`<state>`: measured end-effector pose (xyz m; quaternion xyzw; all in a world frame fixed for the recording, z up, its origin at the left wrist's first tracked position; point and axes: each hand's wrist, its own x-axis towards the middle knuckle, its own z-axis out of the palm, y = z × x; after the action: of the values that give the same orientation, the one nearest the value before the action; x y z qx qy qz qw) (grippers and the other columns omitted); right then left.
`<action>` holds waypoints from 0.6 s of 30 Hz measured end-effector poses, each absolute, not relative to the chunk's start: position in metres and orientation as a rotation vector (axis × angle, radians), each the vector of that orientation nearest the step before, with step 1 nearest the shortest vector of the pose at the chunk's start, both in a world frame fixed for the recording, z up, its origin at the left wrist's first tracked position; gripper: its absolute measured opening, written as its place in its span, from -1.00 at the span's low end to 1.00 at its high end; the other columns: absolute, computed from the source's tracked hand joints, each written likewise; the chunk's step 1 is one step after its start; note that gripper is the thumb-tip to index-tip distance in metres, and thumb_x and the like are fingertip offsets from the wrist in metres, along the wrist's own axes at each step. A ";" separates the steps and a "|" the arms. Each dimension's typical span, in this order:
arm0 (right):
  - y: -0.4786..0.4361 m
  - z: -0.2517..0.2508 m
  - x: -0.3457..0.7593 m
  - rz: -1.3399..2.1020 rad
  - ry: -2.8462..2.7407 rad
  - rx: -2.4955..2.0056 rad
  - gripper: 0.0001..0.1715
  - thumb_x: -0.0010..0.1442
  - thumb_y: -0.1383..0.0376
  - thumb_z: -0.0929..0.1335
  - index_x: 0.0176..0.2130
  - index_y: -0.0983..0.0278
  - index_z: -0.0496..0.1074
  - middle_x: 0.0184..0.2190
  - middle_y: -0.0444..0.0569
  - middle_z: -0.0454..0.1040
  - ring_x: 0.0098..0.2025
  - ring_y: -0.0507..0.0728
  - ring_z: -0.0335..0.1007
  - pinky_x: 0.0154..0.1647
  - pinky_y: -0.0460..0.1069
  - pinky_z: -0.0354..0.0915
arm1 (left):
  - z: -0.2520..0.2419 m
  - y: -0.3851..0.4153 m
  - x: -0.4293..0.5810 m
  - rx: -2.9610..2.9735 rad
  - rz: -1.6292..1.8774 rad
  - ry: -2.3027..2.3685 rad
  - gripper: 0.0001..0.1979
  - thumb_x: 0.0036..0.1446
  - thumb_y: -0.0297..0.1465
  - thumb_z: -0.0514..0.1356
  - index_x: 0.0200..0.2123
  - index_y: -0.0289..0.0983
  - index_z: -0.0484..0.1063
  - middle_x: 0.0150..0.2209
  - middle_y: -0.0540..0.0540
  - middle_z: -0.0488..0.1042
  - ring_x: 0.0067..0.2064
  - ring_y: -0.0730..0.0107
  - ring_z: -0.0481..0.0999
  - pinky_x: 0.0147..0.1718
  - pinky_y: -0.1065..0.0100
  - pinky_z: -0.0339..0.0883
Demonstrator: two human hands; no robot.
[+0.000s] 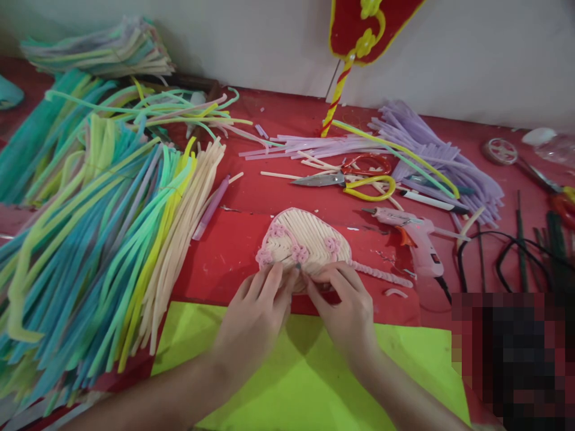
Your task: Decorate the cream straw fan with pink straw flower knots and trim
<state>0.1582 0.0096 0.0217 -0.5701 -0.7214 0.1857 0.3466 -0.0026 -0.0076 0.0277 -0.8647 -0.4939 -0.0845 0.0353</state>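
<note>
A fan (309, 236) made of cream pipe cleaners, with pink flowers and a pink twisted handle (381, 274), lies flat on the red table. My left hand (258, 302) rests at its lower edge, fingertips pinched together. From the other side, my right hand (344, 299) meets it, thumb and finger closed. Between the fingertips of both hands shows a small grey-blue bit (297, 266), too small to name. The fingers hide the fan's lower part.
Coloured pipe cleaners (103, 239) heap at left, purple ones (431, 149) at back right. Scissors (345, 178) lie behind the fan, and a pink glue gun (413, 233) with its black cord (498, 236) to its right. A yellow-green sheet (305, 371) lies under my forearms.
</note>
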 end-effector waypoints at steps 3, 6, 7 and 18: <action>0.009 0.022 0.158 0.488 -1.869 -1.475 -0.82 0.18 0.41 0.31 -0.46 0.26 0.27 -0.47 -0.11 0.31 -0.42 0.01 0.25 -0.41 -0.09 0.27 | 0.031 -0.006 -0.002 -2.657 -0.261 -1.506 -0.63 0.18 -0.51 0.05 0.06 -0.36 0.34 -0.07 -0.24 0.40 -0.07 0.15 0.44 -0.22 0.24 0.40; 0.009 0.021 0.158 0.491 -1.865 -1.471 -0.81 0.19 0.40 0.31 -0.46 0.26 0.27 -0.48 -0.11 0.30 -0.43 0.01 0.24 -0.42 -0.09 0.27 | 0.034 -0.004 -0.002 -2.683 -0.237 -1.527 -0.64 0.20 -0.49 0.02 0.06 -0.34 0.35 -0.08 -0.24 0.41 -0.08 0.15 0.44 -0.22 0.24 0.40; 0.009 0.020 0.158 0.490 -1.867 -1.471 -0.82 0.19 0.40 0.31 -0.46 0.26 0.27 -0.48 -0.11 0.30 -0.43 0.01 0.23 -0.42 -0.08 0.27 | 0.035 -0.004 -0.002 -2.691 -0.232 -1.537 -0.64 0.21 -0.49 0.01 0.06 -0.34 0.35 -0.07 -0.25 0.41 -0.08 0.14 0.44 -0.23 0.23 0.40; 0.011 0.017 0.169 0.322 -1.966 -1.333 -0.72 0.15 0.49 0.32 -0.13 0.26 0.41 -0.30 -0.01 0.41 -0.25 0.06 0.37 -0.20 -0.02 0.35 | 0.034 -0.004 -0.001 -2.670 -0.219 -1.529 -0.63 0.20 -0.51 0.01 0.07 -0.38 0.34 -0.07 -0.27 0.41 -0.08 0.13 0.44 -0.23 0.22 0.40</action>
<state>0.1685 0.0111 0.0174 -0.5180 -0.7640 0.1251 0.3639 -0.0014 -0.0041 0.0343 -0.8652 -0.4955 -0.0709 0.0284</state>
